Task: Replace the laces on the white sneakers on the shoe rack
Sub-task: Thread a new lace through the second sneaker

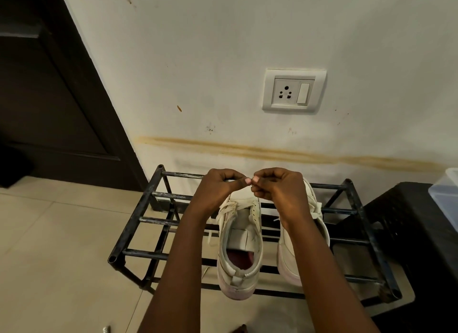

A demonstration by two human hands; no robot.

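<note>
Observed from beside the shoe rack [138,220], a black metal frame standing on the tiled floor [49,258] against the wall [198,60].

Two white sneakers sit on its top bars, heels toward the person. The left sneaker [239,248] is in full sight, tongue slack, with loose laces [228,210] crossing its upper eyelets. The right sneaker [321,223] lies just beside it, largely hidden behind the right forearm.

Both hands are raised above the toe of the left sneaker, fingertips meeting. The left hand [218,187] has its fingers curled, thumb and forefinger pinching. The right hand [280,186] is curled likewise. Between them they nip a small pale lace end [250,182]; its run down to the shoe is hidden behind the hands.

Also noted: a wall socket [293,91] above the rack, a dark door [49,84] at left, and a dark stool [409,233] at right bearing a clear container [446,196].
</note>
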